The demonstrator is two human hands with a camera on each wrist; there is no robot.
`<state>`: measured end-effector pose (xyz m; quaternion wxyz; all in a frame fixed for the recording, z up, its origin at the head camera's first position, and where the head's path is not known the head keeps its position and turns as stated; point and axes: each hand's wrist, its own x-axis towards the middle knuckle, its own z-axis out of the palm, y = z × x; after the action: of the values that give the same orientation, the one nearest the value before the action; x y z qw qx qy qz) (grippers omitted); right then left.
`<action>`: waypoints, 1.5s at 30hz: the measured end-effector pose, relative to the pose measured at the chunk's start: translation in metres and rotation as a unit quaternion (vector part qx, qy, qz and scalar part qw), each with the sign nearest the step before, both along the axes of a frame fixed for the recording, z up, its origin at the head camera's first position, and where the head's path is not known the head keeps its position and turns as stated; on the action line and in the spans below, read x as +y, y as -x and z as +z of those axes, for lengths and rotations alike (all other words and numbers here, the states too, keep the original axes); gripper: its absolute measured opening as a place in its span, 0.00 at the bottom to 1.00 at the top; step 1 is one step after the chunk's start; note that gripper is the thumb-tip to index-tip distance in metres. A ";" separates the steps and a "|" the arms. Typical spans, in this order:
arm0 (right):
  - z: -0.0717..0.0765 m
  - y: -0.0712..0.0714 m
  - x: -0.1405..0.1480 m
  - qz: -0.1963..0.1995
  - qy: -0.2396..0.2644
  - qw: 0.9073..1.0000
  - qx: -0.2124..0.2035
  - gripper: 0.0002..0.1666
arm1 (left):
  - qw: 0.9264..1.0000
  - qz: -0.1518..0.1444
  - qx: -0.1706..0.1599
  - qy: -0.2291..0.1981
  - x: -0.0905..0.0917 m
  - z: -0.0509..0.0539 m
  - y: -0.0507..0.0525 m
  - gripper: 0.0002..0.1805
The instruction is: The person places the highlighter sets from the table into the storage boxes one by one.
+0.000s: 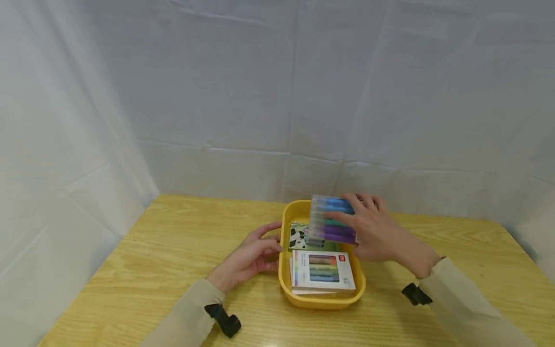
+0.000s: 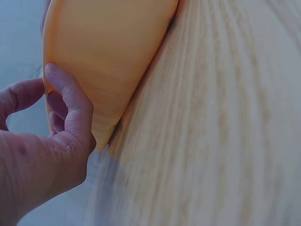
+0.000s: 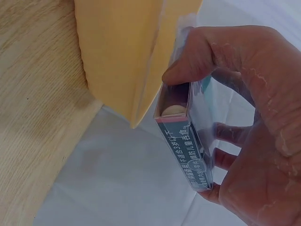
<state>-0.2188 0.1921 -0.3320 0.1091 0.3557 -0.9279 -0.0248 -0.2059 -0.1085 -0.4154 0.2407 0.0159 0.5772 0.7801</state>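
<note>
My right hand [image 1: 377,233] grips a clear pack of markers [image 1: 337,233], with blue, green and purple ones showing, above the far part of a yellow basket [image 1: 318,302]. In the right wrist view, thumb and fingers hold the pack [image 3: 186,146] across its thickness, beside the basket's wall [image 3: 120,52]. My left hand [image 1: 253,253] is at the basket's left side. Seen from the left wrist, its thumb and forefinger [image 2: 70,89] pinch the rim. Inside the basket lie a white box with a window of coloured sticks [image 1: 301,274] and a panda-pictured item [image 1: 298,237], partly hidden by the marker pack.
The basket stands on a wood-grain table [image 1: 173,260], towards its back edge. A pale cloth [image 1: 217,96] hangs behind the table and along its sides. Something white and flat lies beneath the white box. Black straps [image 1: 223,319] sit on both sleeves.
</note>
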 end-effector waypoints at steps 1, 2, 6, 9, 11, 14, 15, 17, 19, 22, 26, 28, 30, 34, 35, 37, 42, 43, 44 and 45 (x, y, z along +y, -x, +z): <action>0.000 0.001 -0.001 0.003 -0.002 1.000 -0.002 0.44 | 1.000 -0.001 0.000 -0.001 0.000 0.000 0.000 0.41; 0.001 0.001 -0.003 0.004 -0.005 1.000 -0.005 0.44 | 1.000 -0.001 0.000 -0.001 0.000 0.000 0.000 0.41; 0.000 0.005 -0.009 0.004 -0.012 1.000 -0.025 0.43 | 1.000 0.002 -0.003 -0.001 0.000 0.000 -0.001 0.41; -0.001 0.009 -0.013 0.005 -0.014 0.999 -0.046 0.44 | 1.000 0.006 -0.004 0.002 -0.001 0.000 0.000 0.41; -0.001 0.011 -0.016 0.008 -0.015 0.998 -0.058 0.44 | 1.000 0.010 -0.007 0.005 0.000 0.001 0.000 0.41; -0.003 0.015 -0.019 0.015 -0.017 0.997 -0.074 0.46 | 1.000 0.010 -0.009 0.009 0.000 0.000 0.001 0.41; -0.003 0.016 -0.020 0.018 -0.016 0.997 -0.079 0.46 | 1.000 0.011 -0.012 0.009 0.000 0.000 0.002 0.41; -0.005 0.018 -0.022 0.025 -0.015 0.996 -0.083 0.47 | 1.000 0.010 -0.012 0.010 0.000 0.000 0.002 0.41; -0.006 0.020 -0.025 0.032 -0.011 0.996 -0.086 0.47 | 1.000 0.009 -0.010 0.010 0.000 0.000 0.002 0.40; -0.007 0.024 -0.027 0.039 -0.008 0.995 -0.088 0.47 | 1.000 0.009 -0.009 0.011 0.001 0.000 0.002 0.40; -0.006 0.030 -0.030 0.040 -0.011 0.995 -0.093 0.48 | 1.000 0.009 -0.009 0.009 0.002 -0.001 0.003 0.41; -0.006 0.032 -0.031 0.039 -0.014 0.994 -0.098 0.49 | 1.000 0.008 -0.009 0.004 0.002 -0.001 0.003 0.41; -0.007 0.034 -0.031 0.038 -0.020 0.993 -0.106 0.50 | 1.000 0.007 -0.009 0.001 0.002 -0.001 0.003 0.41; -0.011 0.036 -0.032 0.035 -0.024 0.991 -0.128 0.49 | 1.000 0.008 -0.013 -0.002 0.003 -0.001 0.003 0.41; -0.012 0.036 -0.032 0.036 -0.023 0.990 -0.132 0.49 | 1.000 0.008 -0.014 -0.001 0.003 -0.001 0.003 0.41; -0.014 0.037 -0.032 0.034 -0.020 0.989 -0.143 0.48 | 1.000 0.009 -0.015 0.001 0.003 -0.001 0.003 0.41; -0.017 0.038 -0.031 0.041 -0.015 0.985 -0.164 0.48 | 1.000 0.011 -0.016 0.002 0.002 -0.001 0.003 0.41; -0.018 0.038 -0.031 0.045 -0.015 0.985 -0.168 0.48 | 1.000 0.011 -0.016 0.002 0.002 -0.002 0.002 0.41; -0.018 0.038 -0.031 0.048 -0.015 0.983 -0.175 0.49 | 1.000 0.010 -0.015 0.000 0.002 -0.002 0.002 0.41; -0.018 0.037 -0.031 0.049 -0.016 0.982 -0.182 0.49 | 1.000 0.009 -0.015 -0.001 0.002 -0.002 0.002 0.41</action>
<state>-0.2562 0.1614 -0.3498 -0.0661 0.4012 -0.9131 0.0314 -0.2080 -0.1065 -0.4176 0.2420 -0.0004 0.5727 0.7832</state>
